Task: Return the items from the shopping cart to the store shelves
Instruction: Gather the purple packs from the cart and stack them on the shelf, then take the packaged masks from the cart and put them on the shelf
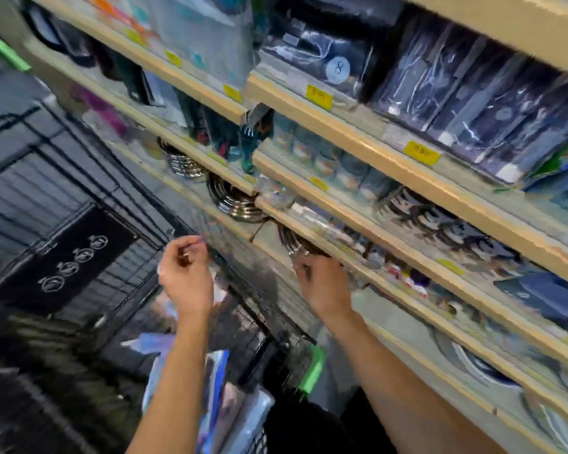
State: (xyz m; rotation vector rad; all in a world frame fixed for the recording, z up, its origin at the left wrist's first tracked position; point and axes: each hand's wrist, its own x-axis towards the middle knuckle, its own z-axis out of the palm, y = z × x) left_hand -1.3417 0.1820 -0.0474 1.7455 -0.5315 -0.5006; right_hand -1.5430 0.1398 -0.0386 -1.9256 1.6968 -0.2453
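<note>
The shopping cart [259, 326] is black wire mesh with a green clip [312, 368] on its rim, and it stands just below both hands, pressed close to the shelving. Inside it, beneath the left forearm, flat packets [217, 388] in clear and blue wrapping stand on edge, blurred too much to read. The store shelves [358, 132] run in pale wooden tiers with yellow price tags [318, 97] on their front edges, rising above and to the right of the hands. Stacked shiny metal rings [233, 201] lie on a tier just above the hands; dark wrapped packs [473, 103] fill the upper tiers, well above them.
</note>
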